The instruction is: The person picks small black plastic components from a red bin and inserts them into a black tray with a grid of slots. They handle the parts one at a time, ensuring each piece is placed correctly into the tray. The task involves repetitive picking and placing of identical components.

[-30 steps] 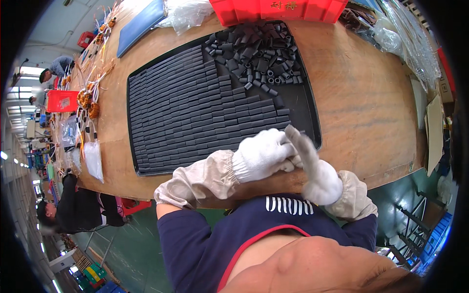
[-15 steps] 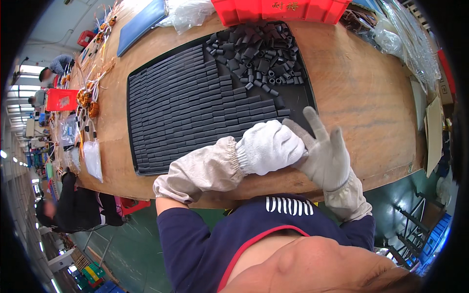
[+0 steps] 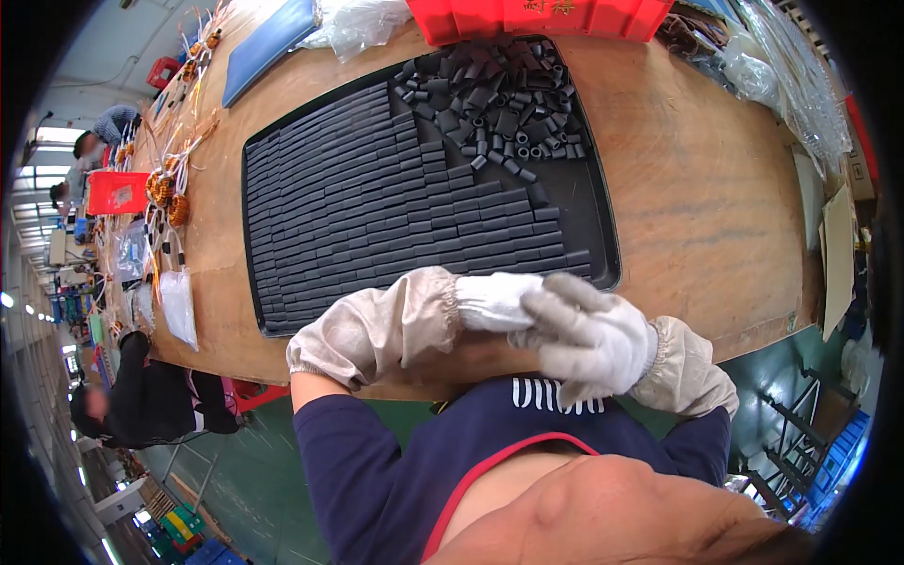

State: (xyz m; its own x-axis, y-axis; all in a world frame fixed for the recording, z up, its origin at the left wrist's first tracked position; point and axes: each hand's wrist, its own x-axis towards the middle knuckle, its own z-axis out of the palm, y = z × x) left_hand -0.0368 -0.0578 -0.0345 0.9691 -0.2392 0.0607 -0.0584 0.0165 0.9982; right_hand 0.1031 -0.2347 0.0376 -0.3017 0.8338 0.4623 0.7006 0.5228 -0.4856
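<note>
My left hand [image 3: 499, 299], in a white knit glove with a beige sleeve cover, is at the table's front edge below the tray. Its fingers are mostly hidden behind my right hand [image 3: 595, 341]. The right glove is white with greyish fingers. Those fingers stretch leftward across the left hand, apart from one another, and no object shows in them. Just beyond both hands lies a black tray [image 3: 586, 202]. Short black tubes [image 3: 358, 188] fill its left and near part in tight rows. A loose heap of black tubes [image 3: 499, 94] covers the far right part.
A red bin [image 3: 546, 21] stands behind the tray on the wooden table [image 3: 697, 188]. A blue folder-like sheet [image 3: 271, 49] and clear plastic [image 3: 363, 26] lie back left. Wired copper coils [image 3: 169, 193] line the left side. Plastic wrap [image 3: 791, 85] is piled at right.
My right hand has turned and moved down, its upraised fingers now lying over the left hand. The left hand has shifted slightly nearer, uncovering the tray's near right corner.
</note>
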